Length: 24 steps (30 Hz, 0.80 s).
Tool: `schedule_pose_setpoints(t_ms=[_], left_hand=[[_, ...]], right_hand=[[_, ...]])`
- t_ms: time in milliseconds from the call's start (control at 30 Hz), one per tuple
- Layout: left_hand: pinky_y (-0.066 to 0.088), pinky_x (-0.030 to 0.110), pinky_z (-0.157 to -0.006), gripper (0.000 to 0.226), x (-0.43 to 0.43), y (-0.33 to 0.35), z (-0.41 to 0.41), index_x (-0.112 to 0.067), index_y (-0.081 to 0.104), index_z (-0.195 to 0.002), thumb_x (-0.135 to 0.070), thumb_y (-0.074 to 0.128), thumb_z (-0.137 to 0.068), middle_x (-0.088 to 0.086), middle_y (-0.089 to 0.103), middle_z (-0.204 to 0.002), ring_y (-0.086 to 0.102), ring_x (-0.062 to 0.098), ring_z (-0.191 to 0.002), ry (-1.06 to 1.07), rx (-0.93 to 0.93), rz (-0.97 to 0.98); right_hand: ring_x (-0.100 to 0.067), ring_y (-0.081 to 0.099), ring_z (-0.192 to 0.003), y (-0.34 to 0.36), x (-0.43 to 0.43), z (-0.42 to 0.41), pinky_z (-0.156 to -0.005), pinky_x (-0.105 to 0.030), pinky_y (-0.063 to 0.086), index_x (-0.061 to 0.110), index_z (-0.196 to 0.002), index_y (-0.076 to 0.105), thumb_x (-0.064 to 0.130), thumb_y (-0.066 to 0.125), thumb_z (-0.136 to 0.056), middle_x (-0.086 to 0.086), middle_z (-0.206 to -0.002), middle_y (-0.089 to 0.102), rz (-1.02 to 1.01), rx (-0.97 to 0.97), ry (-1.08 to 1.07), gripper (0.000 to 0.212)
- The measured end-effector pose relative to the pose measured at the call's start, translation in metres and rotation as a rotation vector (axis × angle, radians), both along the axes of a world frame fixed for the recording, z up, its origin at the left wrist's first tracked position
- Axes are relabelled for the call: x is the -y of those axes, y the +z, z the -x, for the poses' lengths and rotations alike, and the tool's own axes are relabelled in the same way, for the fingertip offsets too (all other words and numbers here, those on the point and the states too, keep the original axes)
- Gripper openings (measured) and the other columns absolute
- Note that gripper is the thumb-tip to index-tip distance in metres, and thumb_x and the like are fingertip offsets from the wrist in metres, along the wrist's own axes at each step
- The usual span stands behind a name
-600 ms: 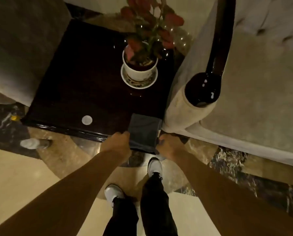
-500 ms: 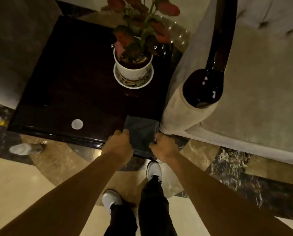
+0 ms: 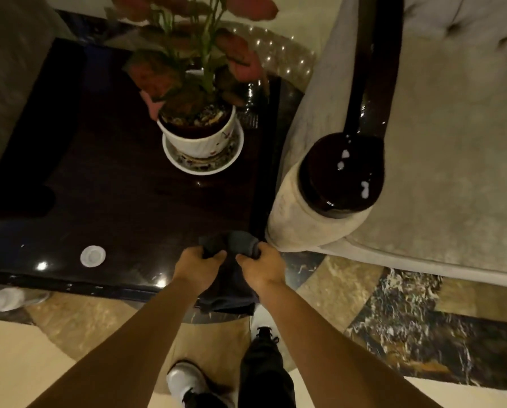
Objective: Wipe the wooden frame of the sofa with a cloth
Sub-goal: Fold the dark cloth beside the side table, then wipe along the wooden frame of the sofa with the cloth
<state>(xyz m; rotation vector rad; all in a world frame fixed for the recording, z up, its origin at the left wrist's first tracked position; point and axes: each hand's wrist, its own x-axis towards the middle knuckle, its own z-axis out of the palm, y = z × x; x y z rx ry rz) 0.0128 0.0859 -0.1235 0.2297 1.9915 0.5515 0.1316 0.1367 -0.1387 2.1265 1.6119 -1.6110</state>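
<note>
A dark grey cloth [image 3: 231,245] hangs bunched over the near right corner of the side table, its lower end draping down between my wrists. My left hand [image 3: 196,265] grips its left side and my right hand [image 3: 261,265] grips its right side. The sofa's glossy dark wooden frame [image 3: 342,175] runs along the top of the beige armrest, ending in a rounded knob just right of and beyond my hands. The hands are close to the armrest but not touching the wood.
A dark polished side table [image 3: 114,184] holds a potted plant [image 3: 199,125] on a saucer and a small white disc [image 3: 92,255]. Another beige seat [image 3: 7,69] stands at the left. The marble floor, my shoes and someone's shoe [image 3: 7,298] at far left are visible.
The cloth was flat and stretched between my hands; now it is gathered into a bunch, and my hands have drawn closer together. The view has moved nearer to the table.
</note>
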Motion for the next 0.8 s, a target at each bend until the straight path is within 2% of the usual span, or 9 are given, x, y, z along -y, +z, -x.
schedule_pose_setpoints(t_ms=[67, 133, 200, 300, 400, 500, 567, 667, 800], left_hand=[[0.053, 0.031, -0.059, 0.012, -0.014, 0.027, -0.004, -0.023, 0.065, -0.082, -0.025, 0.060, -0.093, 0.007, 0.069, -0.086, 0.068, 0.029, -0.087, 0.144, 0.175, -0.104], [0.056, 0.040, -0.074, 0.014, -0.024, 0.060, -0.009, -0.029, 0.065, -0.090, -0.025, 0.053, -0.097, 0.005, 0.070, -0.095, 0.067, 0.027, -0.095, 0.138, 0.225, -0.241], [0.054, 0.045, -0.091, 0.017, -0.033, 0.105, -0.017, -0.029, 0.065, -0.104, -0.026, 0.049, -0.098, 0.003, 0.072, -0.104, 0.067, 0.022, -0.103, -0.023, 0.194, -0.427], [0.055, 0.027, -0.089, 0.025, -0.043, 0.166, -0.039, -0.042, 0.062, -0.116, -0.040, 0.050, -0.094, -0.011, 0.070, -0.114, 0.065, 0.008, -0.108, -0.164, 0.306, -0.633], [0.052, 0.011, -0.080, 0.024, -0.068, 0.209, -0.067, -0.056, 0.058, -0.114, -0.048, 0.046, -0.095, -0.025, 0.067, -0.113, 0.064, -0.002, -0.105, -0.170, 0.325, -0.759], [0.057, 0.024, -0.082, 0.020, -0.098, 0.219, -0.083, -0.051, 0.059, -0.110, -0.042, 0.051, -0.094, -0.016, 0.070, -0.109, 0.067, 0.004, -0.101, -0.107, 0.285, -0.754], [0.057, 0.034, -0.085, 0.019, -0.111, 0.209, -0.080, -0.033, 0.061, -0.112, -0.030, 0.056, -0.094, -0.005, 0.069, -0.105, 0.068, 0.014, -0.099, -0.053, 0.129, -0.707], [0.047, 0.023, -0.077, 0.024, -0.112, 0.180, -0.057, -0.021, 0.062, -0.113, -0.013, 0.056, -0.092, -0.001, 0.068, -0.104, 0.064, 0.014, -0.093, 0.051, -0.252, -0.581], [0.043, 0.012, -0.081, 0.057, -0.088, 0.140, -0.060, -0.029, 0.053, -0.125, 0.001, 0.064, -0.078, -0.012, 0.057, -0.121, 0.058, 0.010, -0.110, -0.246, -0.170, -0.586]], right_hand=[[-0.031, 0.062, -0.112, 0.033, -0.010, -0.013, -0.095, -0.039, 0.051, 0.014, -0.115, 0.064, 0.018, 0.070, -0.088, -0.009, -0.118, 0.068, 0.014, -0.167, -0.090, 0.028], [-0.026, 0.063, -0.113, 0.082, -0.017, -0.035, -0.100, -0.048, 0.051, 0.019, -0.123, 0.062, 0.014, 0.070, -0.089, -0.004, -0.121, 0.068, 0.059, -0.306, -0.166, 0.035], [-0.017, 0.065, -0.110, 0.140, -0.025, -0.064, -0.096, -0.040, 0.055, 0.025, -0.125, 0.060, 0.015, 0.070, -0.090, 0.006, -0.119, 0.069, 0.016, -0.375, -0.138, 0.038], [0.006, 0.066, -0.092, 0.222, -0.035, -0.103, -0.073, -0.012, 0.054, 0.037, -0.109, 0.060, 0.017, 0.070, -0.090, 0.027, -0.099, 0.070, -0.155, -0.433, -0.058, 0.029], [0.004, 0.065, -0.087, 0.277, -0.063, -0.125, -0.068, -0.018, 0.056, 0.037, -0.103, 0.057, 0.024, 0.070, -0.089, 0.021, -0.097, 0.067, -0.367, -0.370, -0.094, 0.023], [0.008, 0.058, -0.091, 0.284, -0.089, -0.128, -0.083, -0.020, 0.053, 0.037, -0.113, 0.049, 0.023, 0.071, -0.088, 0.025, -0.110, 0.057, -0.542, -0.235, -0.086, 0.036], [0.003, 0.048, -0.111, 0.269, -0.101, -0.117, -0.100, -0.019, 0.042, 0.029, -0.138, 0.038, 0.028, 0.069, -0.089, 0.013, -0.132, 0.048, -0.709, -0.060, 0.044, 0.059], [-0.026, 0.007, -0.151, 0.221, -0.109, -0.089, -0.121, -0.046, 0.016, 0.025, -0.156, 0.009, 0.054, 0.041, -0.096, -0.007, -0.165, 0.011, -0.812, 0.187, 0.491, 0.075], [-0.029, -0.009, -0.153, 0.177, -0.126, -0.059, -0.123, -0.054, 0.000, 0.013, -0.158, 0.010, 0.061, 0.021, -0.099, -0.011, -0.167, 0.006, -0.867, 0.330, 0.895, 0.076]])
